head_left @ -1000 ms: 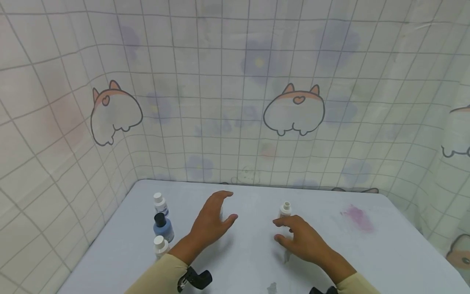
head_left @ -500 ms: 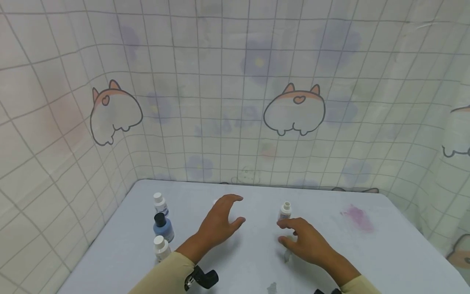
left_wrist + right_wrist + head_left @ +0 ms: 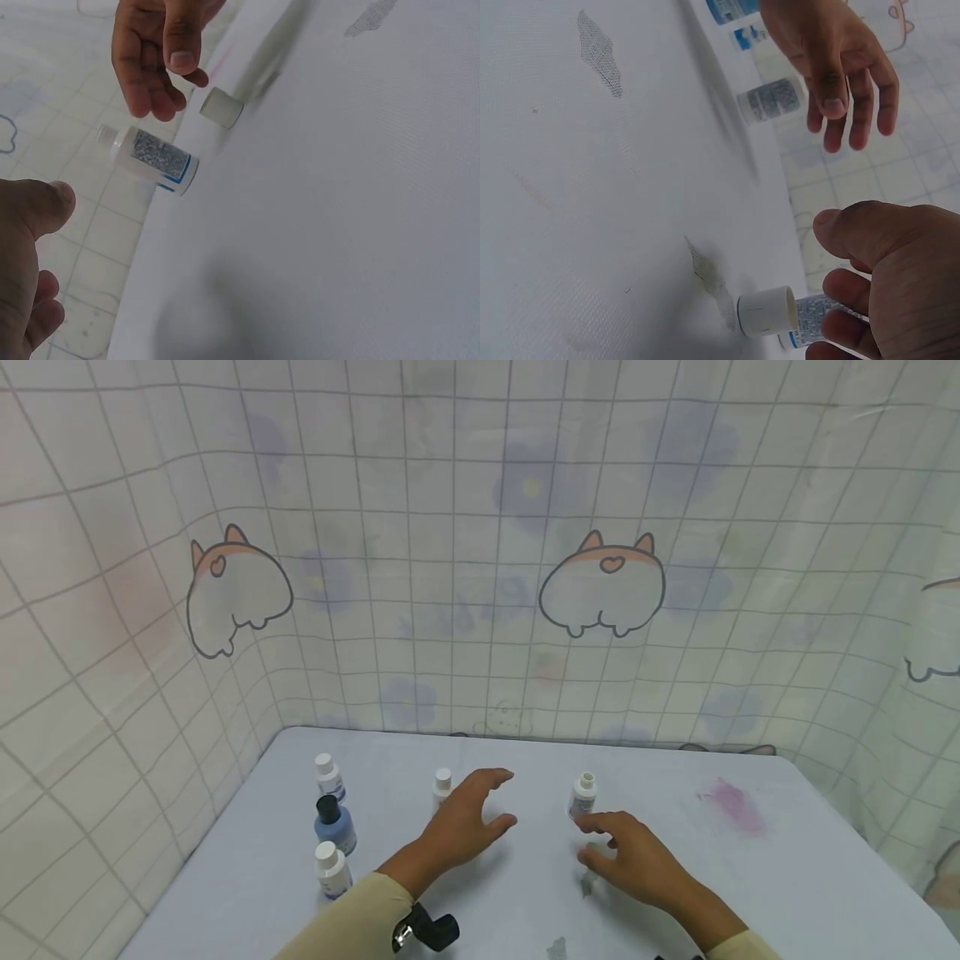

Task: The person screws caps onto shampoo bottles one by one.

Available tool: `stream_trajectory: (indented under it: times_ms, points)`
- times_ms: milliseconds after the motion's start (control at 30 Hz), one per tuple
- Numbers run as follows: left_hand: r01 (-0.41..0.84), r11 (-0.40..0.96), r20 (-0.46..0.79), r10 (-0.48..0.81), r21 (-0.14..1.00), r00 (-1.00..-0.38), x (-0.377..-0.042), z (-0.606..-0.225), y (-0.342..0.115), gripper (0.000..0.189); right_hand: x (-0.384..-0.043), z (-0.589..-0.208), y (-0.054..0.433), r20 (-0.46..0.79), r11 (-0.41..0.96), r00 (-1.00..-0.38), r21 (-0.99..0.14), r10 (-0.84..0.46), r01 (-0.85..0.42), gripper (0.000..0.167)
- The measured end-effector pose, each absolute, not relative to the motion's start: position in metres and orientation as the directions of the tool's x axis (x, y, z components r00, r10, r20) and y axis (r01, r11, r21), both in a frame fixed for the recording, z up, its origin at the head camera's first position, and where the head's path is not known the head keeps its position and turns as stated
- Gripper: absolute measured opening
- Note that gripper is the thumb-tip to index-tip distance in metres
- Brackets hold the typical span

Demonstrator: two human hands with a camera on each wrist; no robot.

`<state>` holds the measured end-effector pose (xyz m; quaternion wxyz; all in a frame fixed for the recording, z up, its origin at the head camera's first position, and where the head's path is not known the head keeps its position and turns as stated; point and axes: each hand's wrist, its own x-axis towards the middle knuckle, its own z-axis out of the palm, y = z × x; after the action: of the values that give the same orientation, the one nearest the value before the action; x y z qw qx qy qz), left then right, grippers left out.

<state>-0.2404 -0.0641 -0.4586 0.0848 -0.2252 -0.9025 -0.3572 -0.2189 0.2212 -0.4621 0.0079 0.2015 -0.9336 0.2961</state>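
A small white bottle (image 3: 582, 795) with an uncapped neck stands upright, just beyond my right hand (image 3: 633, 860). That hand hovers over the table with loosely bent fingers and holds nothing. Close by, a white cap (image 3: 222, 107) is on the table below the right hand; in the head view the hand hides it. My left hand (image 3: 465, 818) hangs in the air at the middle, thumb and fingers spread apart, with nothing between them. Partly behind it stands a white-capped bottle (image 3: 442, 783).
Along the left side stand a white-capped bottle (image 3: 329, 777), a blue bottle with a black cap (image 3: 334, 825) and another white-capped bottle (image 3: 332, 869). The white table (image 3: 510, 902) has grey marks and a pink stain (image 3: 733, 806). A patterned curtain (image 3: 465, 568) surrounds it.
My left hand has moved right and slightly nearer, uncovering the white-capped bottle behind it. The right hand has drifted right and slightly nearer, away from the uncapped bottle.
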Motion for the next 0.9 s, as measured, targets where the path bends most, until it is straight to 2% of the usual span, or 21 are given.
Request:
stream_trajectory:
  times_ms: [300,600,900]
  points:
    - [0.44,0.629,0.256,0.365,0.64,-0.895,-0.246,-0.47,-0.052,0.06,-0.217,-0.463,0.226,0.123,0.749,-0.927,-0.555,-0.355,-0.361,0.041]
    - [0.465,0.622,0.254,0.401,0.629,-0.88,-0.252,-0.479,-0.042,0.056,-0.217,-0.466,0.228,0.105,0.757,-0.936,-0.562,-0.336,-0.334,0.044]
    - [0.45,0.613,0.257,0.38,0.65,-0.889,-0.257,-0.49,-0.036,0.056,-0.218,-0.469,0.229,0.105,0.772,-0.938,-0.543,-0.329,-0.332,0.045]
